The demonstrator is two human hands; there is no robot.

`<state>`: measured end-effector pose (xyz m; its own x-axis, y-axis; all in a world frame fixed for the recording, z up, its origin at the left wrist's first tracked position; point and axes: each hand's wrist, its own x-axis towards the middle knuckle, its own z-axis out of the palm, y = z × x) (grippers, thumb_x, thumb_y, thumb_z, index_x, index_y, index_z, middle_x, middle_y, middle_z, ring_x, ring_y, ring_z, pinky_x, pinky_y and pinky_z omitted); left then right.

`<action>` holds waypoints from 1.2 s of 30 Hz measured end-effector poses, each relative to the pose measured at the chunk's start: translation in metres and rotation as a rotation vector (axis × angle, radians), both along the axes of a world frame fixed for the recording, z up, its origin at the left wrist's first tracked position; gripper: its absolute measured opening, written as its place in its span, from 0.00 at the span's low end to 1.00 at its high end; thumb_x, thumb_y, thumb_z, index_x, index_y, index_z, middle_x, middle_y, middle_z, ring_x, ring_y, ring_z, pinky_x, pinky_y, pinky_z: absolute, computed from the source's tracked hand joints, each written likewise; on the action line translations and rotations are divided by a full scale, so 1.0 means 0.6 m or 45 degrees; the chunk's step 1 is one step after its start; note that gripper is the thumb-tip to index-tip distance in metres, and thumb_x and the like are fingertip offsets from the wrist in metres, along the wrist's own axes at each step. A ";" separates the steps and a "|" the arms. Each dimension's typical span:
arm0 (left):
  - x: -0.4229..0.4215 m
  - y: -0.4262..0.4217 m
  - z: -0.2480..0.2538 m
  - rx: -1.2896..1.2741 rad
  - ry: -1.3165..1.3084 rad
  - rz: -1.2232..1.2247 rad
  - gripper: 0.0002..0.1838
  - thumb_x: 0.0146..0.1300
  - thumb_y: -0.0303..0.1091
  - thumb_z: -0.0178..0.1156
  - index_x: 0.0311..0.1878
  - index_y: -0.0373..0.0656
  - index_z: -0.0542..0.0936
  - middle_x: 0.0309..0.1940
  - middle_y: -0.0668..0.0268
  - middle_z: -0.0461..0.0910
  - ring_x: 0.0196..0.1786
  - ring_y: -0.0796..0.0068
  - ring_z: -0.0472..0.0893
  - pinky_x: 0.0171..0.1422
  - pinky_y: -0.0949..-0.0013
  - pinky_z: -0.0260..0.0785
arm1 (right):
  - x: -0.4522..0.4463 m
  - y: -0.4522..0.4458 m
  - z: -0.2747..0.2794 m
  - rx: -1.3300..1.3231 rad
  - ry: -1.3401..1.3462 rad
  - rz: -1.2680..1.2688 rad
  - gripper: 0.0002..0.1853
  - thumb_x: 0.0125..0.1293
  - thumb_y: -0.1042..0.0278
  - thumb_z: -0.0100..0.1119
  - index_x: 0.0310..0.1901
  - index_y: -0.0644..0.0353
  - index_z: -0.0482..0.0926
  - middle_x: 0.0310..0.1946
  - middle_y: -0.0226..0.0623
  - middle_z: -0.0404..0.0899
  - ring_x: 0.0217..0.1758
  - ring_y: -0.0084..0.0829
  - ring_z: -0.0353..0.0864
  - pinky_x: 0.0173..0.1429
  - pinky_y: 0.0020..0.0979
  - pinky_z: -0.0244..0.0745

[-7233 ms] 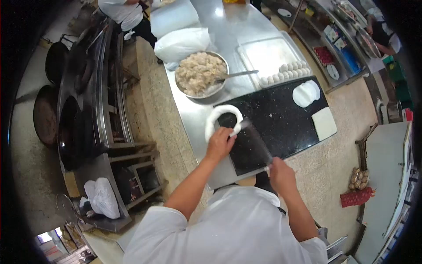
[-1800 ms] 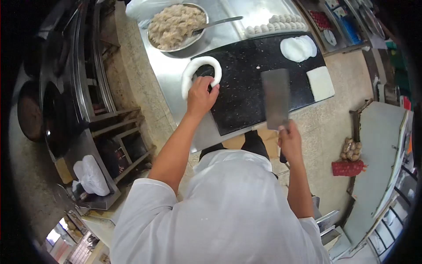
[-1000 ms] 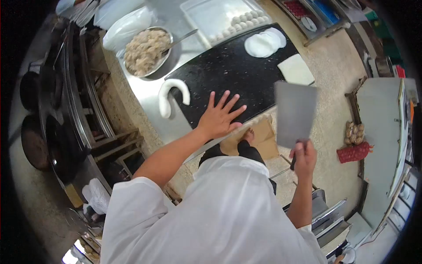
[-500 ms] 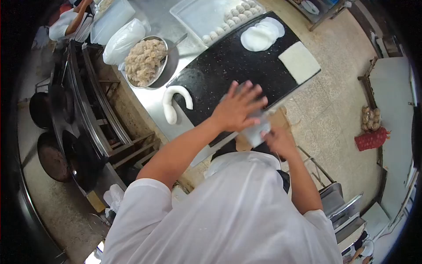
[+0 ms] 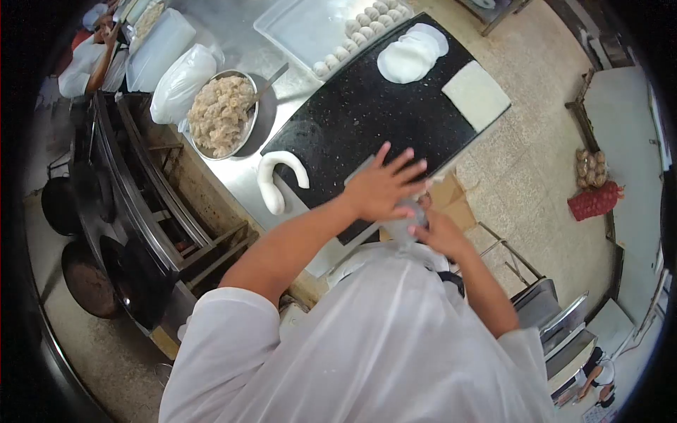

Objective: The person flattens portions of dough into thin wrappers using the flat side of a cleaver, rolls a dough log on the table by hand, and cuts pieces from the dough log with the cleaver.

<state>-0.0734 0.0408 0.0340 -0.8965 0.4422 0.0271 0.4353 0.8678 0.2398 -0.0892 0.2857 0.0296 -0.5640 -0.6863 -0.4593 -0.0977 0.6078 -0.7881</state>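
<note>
Fingers spread, my left hand (image 5: pixel 384 185) lies over the near edge of the black board (image 5: pixel 338 127), on top of the cleaver's broad blade (image 5: pixel 398 229). My right hand (image 5: pixel 438 233) is closed round the cleaver's handle, just right of the left hand. The blade is mostly hidden beneath the left hand. A curved white dough roll (image 5: pixel 271 185) rests at the board's left edge, partly on the steel. Flat white dough rounds (image 5: pixel 412 55) overlap at the board's far side. A square white slab or cloth (image 5: pixel 476 96) lies at its right corner.
A steel bowl of pale filling (image 5: pixel 222 116) with a spoon stands beside a white plastic bag (image 5: pixel 183 84). Behind the board, a tray (image 5: pixel 285 32) holds several dough balls. Woks (image 5: pixel 88 278) sit at the left; a co-worker (image 5: pixel 88 63) is at the upper left.
The cleaver has swung from upright at the right to low under my left hand, which has moved right. Both hands are now close together. The view has shifted.
</note>
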 end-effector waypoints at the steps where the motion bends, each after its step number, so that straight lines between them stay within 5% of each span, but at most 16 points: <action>1: 0.017 0.001 -0.011 0.056 -0.033 -0.111 0.41 0.65 0.72 0.53 0.77 0.63 0.70 0.82 0.64 0.60 0.84 0.54 0.54 0.83 0.31 0.36 | 0.046 0.014 -0.037 0.051 0.130 -0.008 0.29 0.67 0.48 0.67 0.56 0.68 0.79 0.37 0.53 0.86 0.41 0.50 0.87 0.47 0.47 0.79; 3: 0.017 0.009 -0.017 0.184 -0.169 -0.187 0.42 0.63 0.72 0.55 0.77 0.63 0.70 0.80 0.70 0.63 0.84 0.57 0.55 0.84 0.31 0.36 | 0.042 0.007 -0.051 0.119 0.259 -0.041 0.30 0.67 0.50 0.68 0.58 0.70 0.77 0.36 0.51 0.86 0.37 0.48 0.87 0.45 0.45 0.79; 6: -0.031 0.003 0.006 0.018 -0.182 -0.163 0.41 0.65 0.72 0.54 0.78 0.64 0.69 0.80 0.69 0.63 0.84 0.57 0.55 0.84 0.30 0.37 | -0.014 -0.026 0.043 0.315 -0.039 -0.201 0.31 0.65 0.48 0.70 0.55 0.70 0.78 0.37 0.54 0.86 0.36 0.49 0.87 0.45 0.45 0.80; 8: -0.066 -0.009 -0.004 0.096 -0.103 -0.105 0.42 0.66 0.72 0.53 0.78 0.63 0.68 0.81 0.67 0.61 0.84 0.55 0.54 0.83 0.30 0.37 | -0.092 -0.049 0.050 0.460 -0.084 0.042 0.35 0.63 0.44 0.70 0.57 0.70 0.77 0.43 0.58 0.86 0.49 0.55 0.87 0.54 0.49 0.80; 12: -0.089 -0.026 0.004 0.024 0.008 -0.075 0.42 0.67 0.72 0.51 0.79 0.62 0.66 0.82 0.63 0.59 0.85 0.51 0.53 0.83 0.29 0.37 | -0.091 -0.062 0.048 0.519 -0.043 0.008 0.38 0.61 0.42 0.72 0.58 0.71 0.76 0.41 0.58 0.86 0.49 0.55 0.87 0.54 0.48 0.80; 14: -0.064 -0.024 0.001 0.006 -0.096 -0.323 0.42 0.67 0.72 0.51 0.79 0.62 0.66 0.83 0.62 0.58 0.85 0.51 0.51 0.83 0.28 0.32 | -0.008 -0.023 -0.016 0.250 0.304 0.003 0.43 0.60 0.44 0.74 0.66 0.69 0.71 0.40 0.59 0.86 0.48 0.57 0.87 0.54 0.48 0.80; 17: -0.014 -0.008 -0.021 0.135 -0.155 -0.487 0.41 0.66 0.70 0.52 0.78 0.61 0.68 0.82 0.62 0.60 0.85 0.52 0.52 0.83 0.28 0.32 | 0.067 -0.012 0.016 0.122 -0.023 -0.167 0.43 0.57 0.54 0.78 0.68 0.70 0.70 0.48 0.63 0.84 0.48 0.59 0.86 0.49 0.50 0.80; 20: -0.066 -0.007 -0.015 0.153 -0.184 -0.542 0.41 0.65 0.70 0.54 0.77 0.62 0.69 0.81 0.62 0.61 0.85 0.53 0.54 0.84 0.31 0.34 | 0.034 -0.033 0.028 0.339 0.014 -0.334 0.45 0.57 0.57 0.78 0.71 0.69 0.68 0.47 0.62 0.84 0.48 0.58 0.87 0.51 0.50 0.80; 22: -0.108 -0.011 -0.014 0.050 -0.126 -0.542 0.41 0.65 0.69 0.55 0.77 0.62 0.70 0.81 0.62 0.61 0.85 0.53 0.54 0.84 0.32 0.35 | -0.030 -0.048 0.042 0.275 0.052 -0.350 0.48 0.56 0.56 0.79 0.73 0.67 0.64 0.46 0.61 0.84 0.48 0.58 0.87 0.52 0.50 0.80; 24: -0.150 -0.036 -0.015 0.087 -0.001 -0.431 0.41 0.64 0.70 0.56 0.77 0.61 0.70 0.81 0.62 0.60 0.85 0.53 0.53 0.85 0.34 0.36 | -0.084 -0.066 0.045 0.449 0.012 -0.121 0.57 0.58 0.49 0.76 0.79 0.68 0.50 0.44 0.63 0.84 0.49 0.61 0.86 0.54 0.52 0.80; 33: -0.061 0.024 -0.019 0.123 -0.139 -0.646 0.41 0.65 0.73 0.52 0.75 0.60 0.72 0.79 0.62 0.64 0.84 0.53 0.56 0.84 0.32 0.37 | 0.065 -0.006 0.020 0.147 0.555 -0.272 0.41 0.57 0.49 0.77 0.61 0.69 0.67 0.48 0.64 0.84 0.53 0.61 0.85 0.56 0.52 0.80; 36: -0.127 0.010 -0.006 0.052 -0.045 -0.516 0.40 0.65 0.71 0.55 0.74 0.60 0.73 0.79 0.62 0.64 0.83 0.54 0.57 0.84 0.32 0.37 | -0.025 -0.026 0.047 0.436 0.091 -0.232 0.40 0.56 0.51 0.77 0.60 0.70 0.69 0.55 0.66 0.81 0.54 0.61 0.84 0.57 0.53 0.79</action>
